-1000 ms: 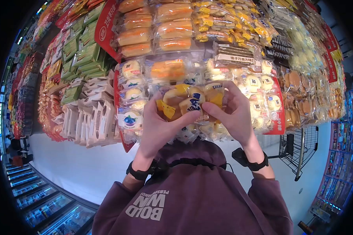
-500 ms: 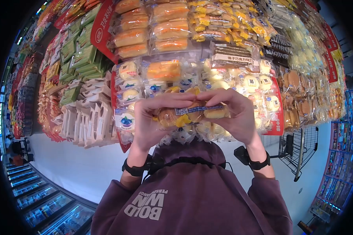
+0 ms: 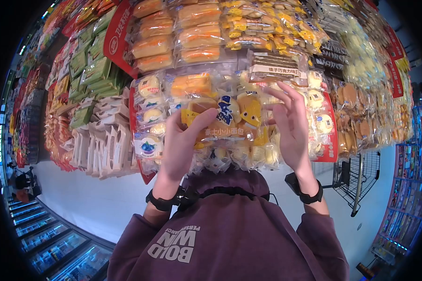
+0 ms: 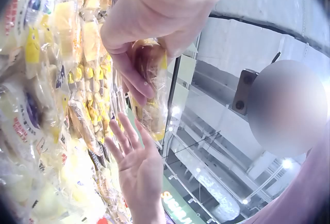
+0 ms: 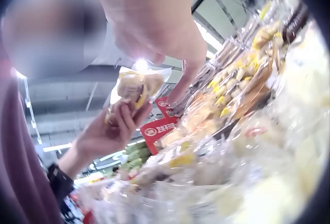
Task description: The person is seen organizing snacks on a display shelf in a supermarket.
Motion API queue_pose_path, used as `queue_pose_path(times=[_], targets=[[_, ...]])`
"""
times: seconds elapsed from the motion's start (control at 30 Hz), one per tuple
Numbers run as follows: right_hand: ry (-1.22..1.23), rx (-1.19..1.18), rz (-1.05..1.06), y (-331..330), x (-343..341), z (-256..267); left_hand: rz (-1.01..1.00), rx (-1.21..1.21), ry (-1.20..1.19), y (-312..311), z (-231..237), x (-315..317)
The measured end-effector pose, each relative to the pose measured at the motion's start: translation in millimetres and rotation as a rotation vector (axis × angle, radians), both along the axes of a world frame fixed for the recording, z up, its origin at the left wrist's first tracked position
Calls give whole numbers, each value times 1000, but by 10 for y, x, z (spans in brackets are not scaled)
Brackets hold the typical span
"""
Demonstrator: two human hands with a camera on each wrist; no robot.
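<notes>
My left hand [image 3: 180,143] holds a clear packet of small bread rolls [image 3: 239,133] by its left end, thumb across the front. Yellow patches and blue lettering mark the wrapper, which faces up in the head view. Seen from the left wrist, the fingers curl round the packet [image 4: 153,74] and the rolls show through the plastic. To the right of the packet, my right hand [image 3: 293,133] is raised with its fingers spread and nothing in it. The right wrist view shows the packet [image 5: 135,87] upright in the left hand, apart from the right one.
Beneath the hands lie wrapped round cakes [image 3: 148,146]. A long brown packet [image 3: 279,68] rests beyond them, with orange-topped breads [image 3: 199,35] further back. Green packets [image 3: 96,65] and a red sign [image 3: 119,42] stand on the left. A shopping cart [image 3: 361,178] is at the right.
Both hands held the packet and tipped it so its other side showed; now its lettered front faces up again. The right hand has let go and moved off to the right with fingers spread.
</notes>
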State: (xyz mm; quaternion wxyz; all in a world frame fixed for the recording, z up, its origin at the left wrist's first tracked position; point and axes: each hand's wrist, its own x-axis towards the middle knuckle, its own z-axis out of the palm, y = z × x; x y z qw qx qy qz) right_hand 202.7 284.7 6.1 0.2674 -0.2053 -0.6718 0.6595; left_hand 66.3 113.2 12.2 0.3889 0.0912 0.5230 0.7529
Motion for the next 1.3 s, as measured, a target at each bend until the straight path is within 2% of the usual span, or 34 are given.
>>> queue_pose_path(times=[0.1, 0.23, 0.3, 0.37, 0.4, 0.47, 0.5, 0.57, 0.6, 0.67, 0.7, 0.8, 0.9, 0.97, 1.1, 1.23, 1.3], targets=[[19, 1025, -19, 151, 76, -26, 27, -26, 42, -5, -79, -28], [41, 1334, 168, 80, 45, -24, -78, -79, 68, 51, -79, 19], [68, 1280, 161, 122, 29, 2, -151, -162, 112, 29, -84, 12], [99, 1226, 157, 152, 14, 37, -58, 28, 42, 69, -28, 50], [71, 1072, 154, 150, 28, 48, -10, 124, 6, 86, -9, 63], [20, 763, 149, 140, 59, 64, 54, 119, 265, 76, -115, 21], [29, 718, 125, 140, 45, 47, 88, 116, 394, 63, -172, -5], [49, 627, 77, 123, -12, -25, -25, 186, 563, 7, -230, -30], [69, 474, 84, 102, -32, -45, -81, 220, 646, -11, -228, -26], [107, 167, 100, 57, -76, -67, -153, 51, 646, -34, -128, 12], [71, 123, 106, 32, -87, -47, -189, -35, 644, -36, -73, 32], [-16, 43, 130, -15, -80, 39, -93, -1, 401, 0, -29, 81], [7, -18, 191, -43, -89, 42, -54, -5, 345, -22, 39, 95], [110, -166, 253, -83, -111, -33, -4, -10, 511, -16, 46, 104], [48, -380, 327, -64, -100, -222, 37, -57, 816, -17, 78, 124], [-49, -380, 360, -36, -50, -146, 20, -73, 713, -9, 139, 141], [-84, -261, 323, -47, -34, 0, -6, -83, 480, -20, 206, 131]])
